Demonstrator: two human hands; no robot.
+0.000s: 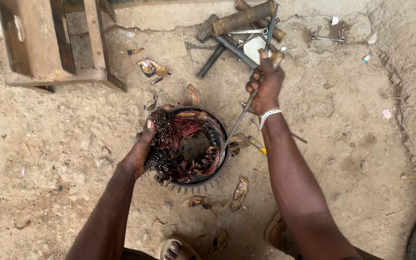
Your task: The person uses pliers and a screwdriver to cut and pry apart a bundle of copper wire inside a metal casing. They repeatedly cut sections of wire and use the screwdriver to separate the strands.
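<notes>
Standing on sandy ground between the person's feet, the round finned dark metal motor stator, stuffed with tangled reddish copper winding, looks heavy and rigid, its wire springy and sharp-ended. The left hand clamps its left rim, the safest hold. The right hand grips a long slim metal screwdriver, its tip dug in at the right inner edge.
</notes>
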